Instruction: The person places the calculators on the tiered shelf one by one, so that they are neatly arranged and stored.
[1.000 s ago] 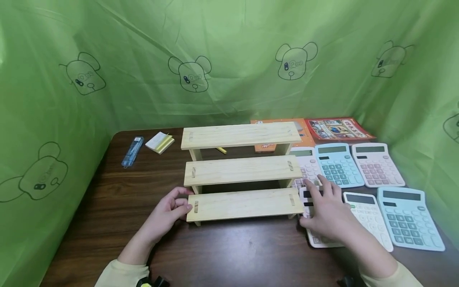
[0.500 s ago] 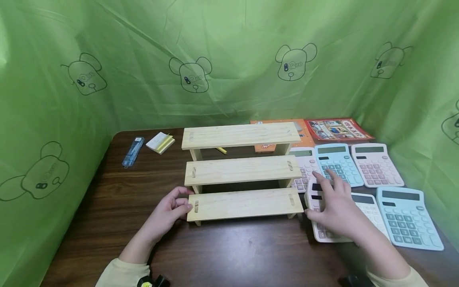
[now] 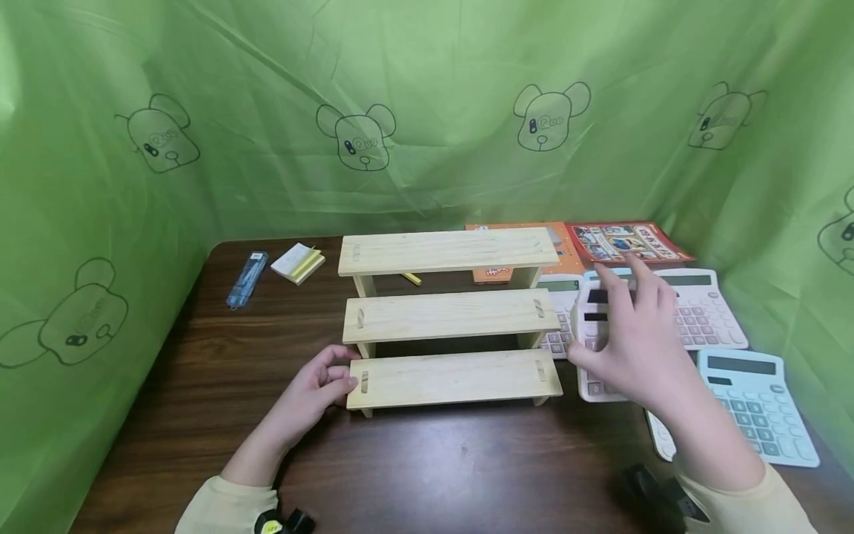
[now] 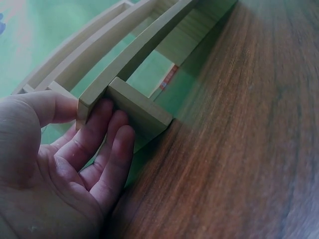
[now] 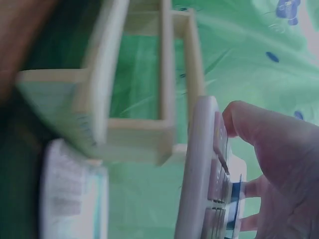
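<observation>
In the head view we find the wooden stand upright on the bench, its three boards stepped up on their supports, so we would count that structure as complete. Our left hand pinches the left end of the lowest board, while our right hand is spread over a pale calculator, gripping it just to the right of the stand. It overlaps the calculators behind it, and we judge it to be held up off the bench; its setting-down is not yet done. The other calculators, such as the blue calculator at the front right, lie on the bench, and none of those we can make out is on the stand, so we judge the work with them to be at an early stage. In the left wrist view our thumb lies against the board's end and the fingers are loosely bent beneath it, by the end support: a light, half-closed hold. In the right wrist view, partly blurred, the thumb meets one edge of the held calculator and the fingers reach across toward its far end; we cannot tell how firmly they press. It is apart from the stand's boards in the head view.
</observation>
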### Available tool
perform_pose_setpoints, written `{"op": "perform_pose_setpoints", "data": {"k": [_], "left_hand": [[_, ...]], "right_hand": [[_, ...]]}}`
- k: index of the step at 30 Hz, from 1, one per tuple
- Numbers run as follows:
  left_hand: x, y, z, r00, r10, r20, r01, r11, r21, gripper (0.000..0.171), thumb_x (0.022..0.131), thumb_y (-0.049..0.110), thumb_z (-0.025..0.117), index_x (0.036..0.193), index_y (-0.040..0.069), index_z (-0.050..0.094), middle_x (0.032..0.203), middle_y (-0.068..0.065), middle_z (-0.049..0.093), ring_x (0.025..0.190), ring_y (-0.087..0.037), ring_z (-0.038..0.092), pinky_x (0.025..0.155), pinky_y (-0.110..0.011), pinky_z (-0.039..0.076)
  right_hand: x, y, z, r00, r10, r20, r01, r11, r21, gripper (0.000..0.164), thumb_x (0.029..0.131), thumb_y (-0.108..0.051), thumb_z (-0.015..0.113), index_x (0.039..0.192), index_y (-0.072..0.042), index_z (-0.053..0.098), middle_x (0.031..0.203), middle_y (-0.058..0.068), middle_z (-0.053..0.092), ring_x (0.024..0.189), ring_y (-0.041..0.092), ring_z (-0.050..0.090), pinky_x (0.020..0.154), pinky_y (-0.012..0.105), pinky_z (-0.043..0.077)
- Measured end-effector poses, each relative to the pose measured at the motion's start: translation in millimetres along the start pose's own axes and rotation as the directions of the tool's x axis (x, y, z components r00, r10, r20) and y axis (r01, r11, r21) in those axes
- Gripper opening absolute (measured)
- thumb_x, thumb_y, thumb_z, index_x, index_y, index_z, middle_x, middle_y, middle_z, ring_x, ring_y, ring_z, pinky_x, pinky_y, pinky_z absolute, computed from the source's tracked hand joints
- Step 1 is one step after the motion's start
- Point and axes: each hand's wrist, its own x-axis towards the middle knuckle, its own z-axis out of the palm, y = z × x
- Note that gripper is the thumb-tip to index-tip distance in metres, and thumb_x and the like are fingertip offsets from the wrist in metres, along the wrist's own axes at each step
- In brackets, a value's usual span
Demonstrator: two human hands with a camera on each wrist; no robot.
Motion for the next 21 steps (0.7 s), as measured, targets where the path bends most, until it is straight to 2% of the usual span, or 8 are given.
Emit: {"op": "perform_pose_setpoints", "data": {"k": [3,5,10,13,16,21], "left_hand": [[-2.5,-0.8,-4.0,1.000,0.010,-0.001,-0.010,1.000,-0.001,0.035,0.096,0.003,0.055,0.126,-0.003,0.039,0.094,-0.024,0.066,0.079,-0.026,0.068,0.067,-0.037,0.056],[-2.6,-1.2,-5.2,1.000,0.008,0.001,-0.008,1.000,0.009,0.035,0.096,0.005,0.056,0.126,-0.002,0.039,0.095,-0.023,0.066,0.079,-0.025,0.067,0.067,-0.037,0.056],[7.3,-2.2,-2.0,0.999,-0.005,0.031,0.004,0.999,0.033,0.038,0.097,0.010,0.058,0.129,0.002,0.039,0.097,-0.020,0.067,0.078,-0.024,0.066,0.066,-0.035,0.055],[10.4,-1.0,-0.9,0.999,-0.004,0.042,0.003,1.000,0.027,0.040,0.096,0.009,0.058,0.130,0.003,0.039,0.095,-0.020,0.067,0.078,-0.024,0.066,0.066,-0.035,0.055],[8.0,0.7,-1.3,0.999,-0.008,0.034,0.007,1.000,0.016,0.041,0.096,0.007,0.057,0.131,0.004,0.037,0.095,-0.020,0.068,0.078,-0.025,0.066,0.066,-0.035,0.055],[0.2,0.2,-5.3,1.000,-0.025,0.007,0.025,1.000,0.001,0.042,0.096,0.007,0.057,0.132,0.003,0.035,0.095,-0.021,0.068,0.080,-0.026,0.067,0.068,-0.037,0.056]], "right_hand": [[15.5,-15.5,-3.0,0.999,-0.043,-0.022,0.044,0.999,0.020,0.108,0.057,-0.035,0.081,0.149,-0.009,0.030,0.156,0.024,0.009,0.131,0.052,0.018,0.087,0.073,0.028],[22.8,-24.6,-3.3,0.998,-0.054,-0.034,0.055,0.998,0.031,0.108,0.056,-0.035,0.082,0.148,-0.011,0.031,0.156,0.022,0.009,0.133,0.051,0.016,0.083,0.075,0.029],[33.9,-36.6,-6.8,0.998,-0.054,-0.038,0.055,0.998,0.022,0.112,0.057,-0.036,0.082,0.152,-0.015,0.025,0.158,0.017,0.007,0.136,0.047,0.013,0.078,0.078,0.030],[42.3,-42.8,-8.1,0.998,-0.056,-0.032,0.056,0.998,0.008,0.115,0.059,-0.039,0.081,0.154,-0.019,0.019,0.158,0.016,0.008,0.138,0.044,0.013,0.079,0.078,0.029],[54.8,-53.0,-7.1,0.998,-0.063,-0.027,0.063,0.998,-0.004,0.115,0.060,-0.041,0.080,0.155,-0.019,0.018,0.159,0.014,0.006,0.139,0.044,0.012,0.081,0.079,0.029],[78.7,-76.1,-3.3,0.997,-0.075,0.031,0.074,0.997,0.008,0.114,0.064,-0.043,0.077,0.156,-0.017,0.015,0.161,0.011,-0.002,0.140,0.043,0.008,0.084,0.080,0.025]]}}
